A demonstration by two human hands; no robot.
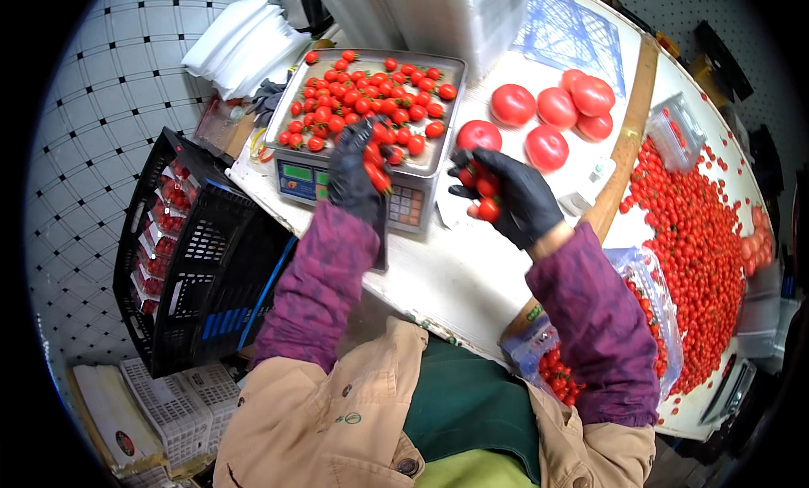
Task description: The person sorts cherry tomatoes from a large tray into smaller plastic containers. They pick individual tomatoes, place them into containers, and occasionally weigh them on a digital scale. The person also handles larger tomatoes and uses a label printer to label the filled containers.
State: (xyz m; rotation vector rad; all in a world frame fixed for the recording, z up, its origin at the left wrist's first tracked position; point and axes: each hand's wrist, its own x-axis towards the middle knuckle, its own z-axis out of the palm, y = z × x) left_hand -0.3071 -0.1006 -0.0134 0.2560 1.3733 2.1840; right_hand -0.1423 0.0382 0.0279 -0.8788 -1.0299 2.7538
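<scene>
My left hand, in a black glove, is closed around several cherry tomatoes at the near edge of a weighing scale. Many loose cherry tomatoes lie on the scale's metal pan. To the right of the scale my right hand, also black-gloved, curls its fingers around a few more cherry tomatoes. Below the pan, the scale's front shows a lit display and a keypad. Several large tomatoes rest on the white table just beyond my right hand.
A big heap of cherry tomatoes covers the right side, beside a wooden strip. A clear plastic box sits on the heap. Stacked clear containers stand behind the scale. At left is a black crate with packed punnets.
</scene>
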